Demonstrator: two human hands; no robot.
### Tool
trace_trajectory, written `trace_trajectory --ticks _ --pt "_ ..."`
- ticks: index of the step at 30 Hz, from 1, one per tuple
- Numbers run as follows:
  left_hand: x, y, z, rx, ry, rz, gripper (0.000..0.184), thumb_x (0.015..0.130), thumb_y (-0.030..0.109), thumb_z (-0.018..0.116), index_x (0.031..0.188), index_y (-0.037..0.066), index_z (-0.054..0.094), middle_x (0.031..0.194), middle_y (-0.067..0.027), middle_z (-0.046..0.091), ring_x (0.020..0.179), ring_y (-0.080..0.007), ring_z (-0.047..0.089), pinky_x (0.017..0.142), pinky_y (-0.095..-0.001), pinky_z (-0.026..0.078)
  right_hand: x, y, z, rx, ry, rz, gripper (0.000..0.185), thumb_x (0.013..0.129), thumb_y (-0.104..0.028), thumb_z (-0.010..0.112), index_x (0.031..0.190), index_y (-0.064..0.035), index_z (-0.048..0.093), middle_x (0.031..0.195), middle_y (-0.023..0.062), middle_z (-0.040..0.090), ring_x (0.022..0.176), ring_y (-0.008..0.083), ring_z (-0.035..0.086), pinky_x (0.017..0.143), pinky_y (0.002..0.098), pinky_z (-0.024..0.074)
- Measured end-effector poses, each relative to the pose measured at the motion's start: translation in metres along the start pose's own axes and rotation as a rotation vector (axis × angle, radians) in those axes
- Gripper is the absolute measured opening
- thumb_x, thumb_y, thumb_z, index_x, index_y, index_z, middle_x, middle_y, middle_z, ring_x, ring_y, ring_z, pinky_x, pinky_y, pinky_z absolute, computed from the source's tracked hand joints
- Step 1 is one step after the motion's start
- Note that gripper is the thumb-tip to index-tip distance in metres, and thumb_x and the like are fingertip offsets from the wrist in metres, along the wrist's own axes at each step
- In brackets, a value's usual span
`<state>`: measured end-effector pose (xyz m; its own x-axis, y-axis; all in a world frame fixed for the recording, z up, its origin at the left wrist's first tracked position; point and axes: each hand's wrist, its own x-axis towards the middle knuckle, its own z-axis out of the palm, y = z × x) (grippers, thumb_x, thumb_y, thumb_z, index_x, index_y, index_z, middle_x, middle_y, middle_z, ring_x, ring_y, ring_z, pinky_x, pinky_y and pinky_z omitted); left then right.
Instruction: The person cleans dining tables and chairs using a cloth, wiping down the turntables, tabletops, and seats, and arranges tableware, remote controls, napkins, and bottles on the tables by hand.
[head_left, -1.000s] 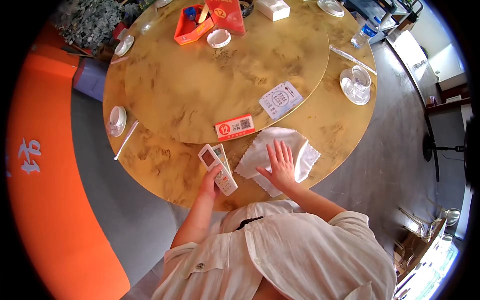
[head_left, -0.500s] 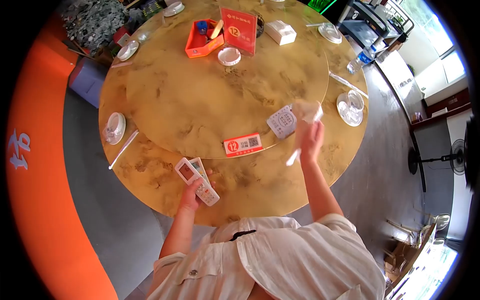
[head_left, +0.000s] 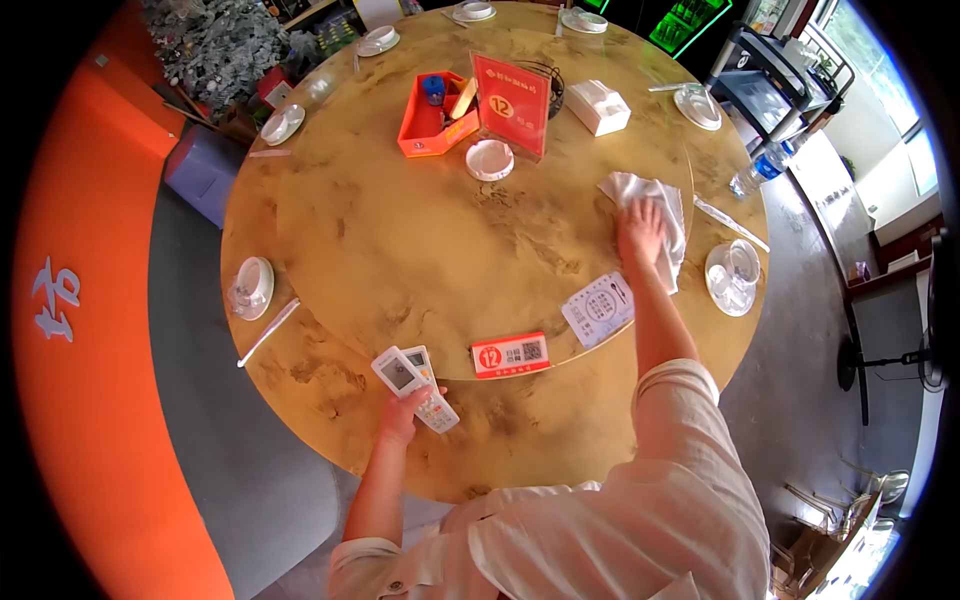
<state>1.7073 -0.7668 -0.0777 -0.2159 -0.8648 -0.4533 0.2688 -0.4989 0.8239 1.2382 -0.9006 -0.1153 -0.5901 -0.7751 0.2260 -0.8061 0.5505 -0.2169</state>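
Note:
My left hand (head_left: 400,417) is closed around two white remote controls (head_left: 398,372), one overlapping the other, at the near edge of the round table (head_left: 320,400). A display shows on each remote. On the right part of the tabletop, my right hand (head_left: 642,235) lies flat with its fingers stretched over a pale cloth (head_left: 672,225). The cloth is spread out under the palm and partly hidden by it. A white printed card (head_left: 600,309) lies just below that wrist. Left of the card is a red and white number sign with a code (head_left: 511,355).
An orange-red box (head_left: 425,125), a red number 12 stand (head_left: 512,105), an ashtray (head_left: 489,160) and a tissue box (head_left: 598,107) stand toward the far side. Dish sets, including a right-hand one (head_left: 731,278), line the rim. A water bottle (head_left: 762,168) stands at the right edge.
My right hand has moved forward and down, from holding the cloth up in the air to pressing it spread on the tabletop. My left hand still holds the remotes. The view has shifted.

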Motion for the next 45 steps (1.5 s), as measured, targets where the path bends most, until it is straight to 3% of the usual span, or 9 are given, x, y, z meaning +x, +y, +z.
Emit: trace_trajectory --ticks 8,12,15,17,18,25,29,33,45 --pt "0.003 0.011 0.010 -0.039 -0.014 -0.022 0.061 0.073 0.006 0.062 0.130 0.006 0.040 0.130 -0.0051 0.048 0.088 -0.0231 0.062 0.076 -0.0366 0.052 -0.177 -0.180 -0.021 0.383 -0.072 -1.040 0.044 0.074 -0.019 0.059 0.116 -0.0093 0.052 0.119 0.0080 0.051 0.117 0.0251 0.043 0.098 0.0419 0.0339" --pt "0.004 0.006 0.001 0.014 -0.033 -0.009 0.067 0.072 0.011 0.061 0.133 0.007 0.035 0.134 -0.0074 0.044 0.087 -0.0257 0.062 0.077 -0.0382 0.053 -0.125 -0.106 0.009 0.472 -0.073 -1.069 0.042 0.072 -0.025 0.063 0.112 -0.0130 0.055 0.119 0.0072 0.051 0.116 0.0241 0.044 0.098 0.0422 0.0339" --pt "0.003 0.010 0.003 0.023 -0.061 -0.022 0.069 0.071 0.011 0.062 0.134 0.007 0.035 0.134 -0.0080 0.044 0.086 -0.0255 0.062 0.076 -0.0384 0.053 -0.039 -0.038 -0.028 0.255 -0.095 -0.340 0.034 0.078 -0.030 0.056 0.105 -0.0102 0.055 0.111 0.0098 0.053 0.111 0.0281 0.045 0.094 0.0432 0.0347" --pt "0.001 0.010 0.001 0.023 -0.076 -0.018 0.069 0.071 0.011 0.062 0.134 0.007 0.035 0.135 -0.0081 0.043 0.086 -0.0254 0.062 0.076 -0.0385 0.053 -0.021 -0.009 -0.010 -0.103 0.501 -0.231 0.033 0.080 -0.030 0.054 0.106 -0.0090 0.053 0.112 0.0122 0.051 0.110 0.0315 0.044 0.091 0.0465 0.0361" --pt "0.001 0.011 0.002 0.027 -0.084 -0.023 0.068 0.071 0.011 0.062 0.133 0.007 0.036 0.135 -0.0081 0.043 0.086 -0.0254 0.062 0.076 -0.0384 0.053 -0.033 -0.012 -0.014 0.034 0.041 -0.143 0.036 0.083 -0.028 0.050 0.112 -0.0083 0.051 0.118 0.0160 0.049 0.115 0.0352 0.041 0.093 0.0506 0.0343" --pt "0.009 -0.001 -0.018 -0.022 0.042 -0.145 0.064 0.070 0.007 0.063 0.129 0.007 0.039 0.127 -0.0106 0.049 0.087 -0.0268 0.062 0.078 -0.0390 0.052 -0.276 -0.151 -0.053 0.388 -0.271 -0.848 0.056 0.080 -0.021 0.059 0.133 -0.0158 0.041 0.140 0.0083 0.034 0.130 0.0277 0.031 0.107 0.0456 0.0255" --pt "0.007 0.002 -0.009 0.030 -0.038 0.018 0.061 0.071 0.004 0.064 0.128 0.007 0.041 0.125 -0.0122 0.051 0.093 -0.0274 0.060 0.081 -0.0402 0.052 -0.210 -0.066 -0.009 0.453 -0.203 -0.817 0.049 0.077 -0.015 0.061 0.125 -0.0133 0.050 0.135 0.0073 0.042 0.130 0.0263 0.032 0.106 0.0405 0.0290" --pt "0.012 -0.008 -0.021 0.027 -0.063 -0.002 0.059 0.073 0.001 0.062 0.128 0.005 0.041 0.130 -0.0097 0.048 0.096 -0.0240 0.060 0.080 -0.0373 0.051 -0.074 0.021 -0.038 0.204 -0.303 -0.135 0.045 0.085 -0.028 0.052 0.127 -0.0118 0.048 0.135 0.0081 0.043 0.128 0.0280 0.034 0.105 0.0407 0.0260" --pt "-0.005 0.020 0.015 0.058 -0.031 -0.093 0.033 0.074 0.008 0.068 0.104 0.001 0.057 0.093 -0.0077 0.064 0.080 -0.0210 0.065 0.073 -0.0335 0.052 -0.211 -0.074 -0.035 0.250 -0.116 -0.576 0.051 0.082 -0.032 0.056 0.126 -0.0079 0.047 0.136 0.0111 0.040 0.128 0.0326 0.033 0.106 0.0493 0.0216"
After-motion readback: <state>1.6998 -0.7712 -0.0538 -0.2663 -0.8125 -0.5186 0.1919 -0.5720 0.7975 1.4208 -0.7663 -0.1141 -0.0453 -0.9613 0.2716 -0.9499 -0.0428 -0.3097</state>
